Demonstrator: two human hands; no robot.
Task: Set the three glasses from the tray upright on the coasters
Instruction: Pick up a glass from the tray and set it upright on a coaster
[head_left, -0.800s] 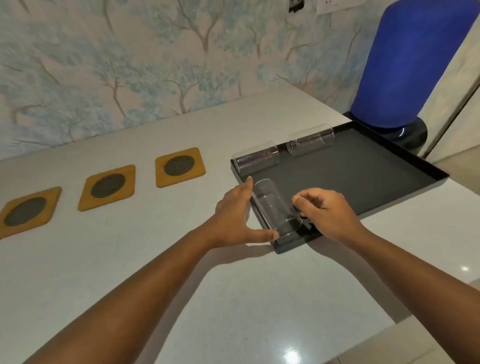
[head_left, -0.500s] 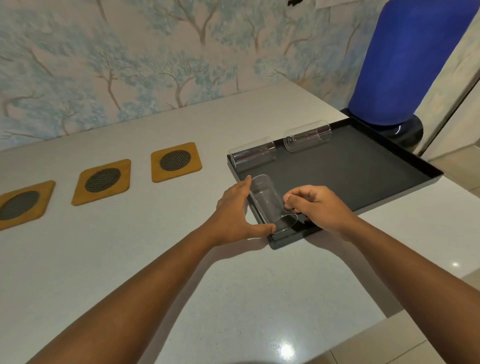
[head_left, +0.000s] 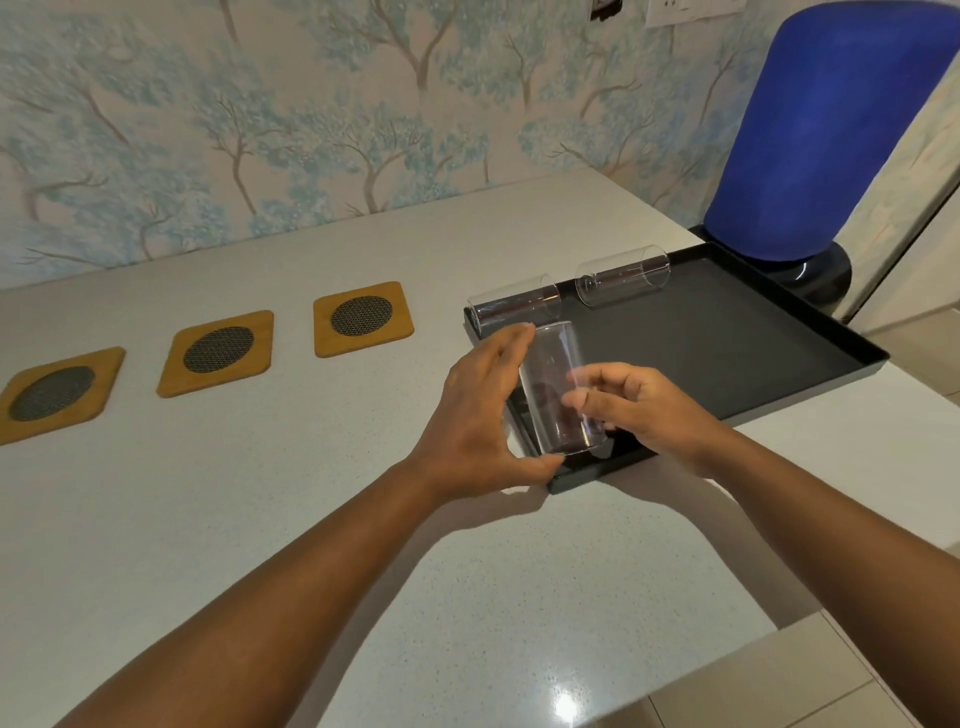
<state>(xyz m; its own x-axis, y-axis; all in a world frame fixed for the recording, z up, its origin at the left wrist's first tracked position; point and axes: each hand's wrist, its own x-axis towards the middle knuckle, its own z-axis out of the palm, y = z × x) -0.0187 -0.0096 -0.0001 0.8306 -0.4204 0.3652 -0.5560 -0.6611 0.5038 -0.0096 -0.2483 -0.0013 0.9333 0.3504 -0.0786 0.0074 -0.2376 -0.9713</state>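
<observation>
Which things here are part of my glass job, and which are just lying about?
Job: held glass, two lying glasses, tray, three coasters, both hands.
Lying about: blue bottle, wall socket.

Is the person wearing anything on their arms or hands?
No. Both forearms are bare as far as the picture shows, with no sleeves in view. The left hand and right hand have no gloves, and no rings, watch or bracelet can be seen.

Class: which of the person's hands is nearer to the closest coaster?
Left. The left hand is on the glass's coaster-facing side, apart from the coaster. The right hand is on the glass's far side, over the tray.
</observation>
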